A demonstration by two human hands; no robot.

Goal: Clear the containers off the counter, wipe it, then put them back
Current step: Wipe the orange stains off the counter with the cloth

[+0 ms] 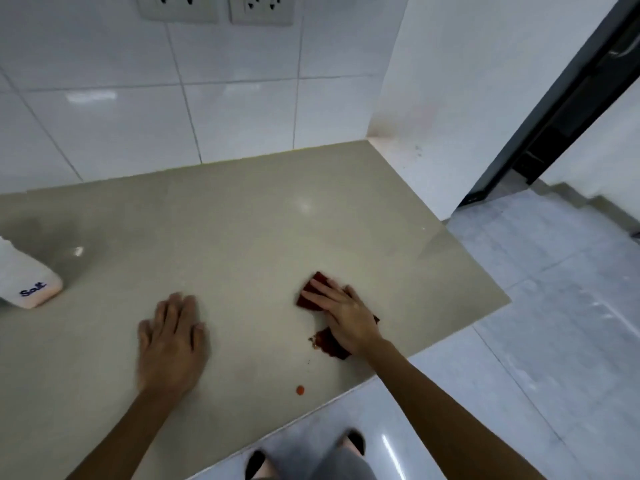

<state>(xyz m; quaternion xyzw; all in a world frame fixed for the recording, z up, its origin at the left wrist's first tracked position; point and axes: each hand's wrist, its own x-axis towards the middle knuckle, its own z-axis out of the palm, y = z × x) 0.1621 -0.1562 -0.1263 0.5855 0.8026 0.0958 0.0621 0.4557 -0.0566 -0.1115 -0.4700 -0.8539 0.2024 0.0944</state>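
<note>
Head view looks down on a beige table (242, 237) set into a corner of white tiled wall. One container is in sight: a white salt container (27, 282) marked "Salt", at the far left of the table and partly cut off by the frame edge. Its walls are opaque, so what it holds cannot be told. One dark red cloth (310, 296) lies crumpled near the table's front right. The right hand (346, 317) rests flat on it, fingers (320, 287) straight and close together, pressing down rather than gripping. The left hand (171, 344) lies palm down on the bare table, well apart from the cloth, its fingers (180, 310) straight and holding nothing. One small orange spot (300, 390) sits near the front edge, with a few crumbs (313, 341) just beside the cloth. Two wall sockets (178, 6) show at the top, and two slippers (353, 441) on the floor below.
</note>
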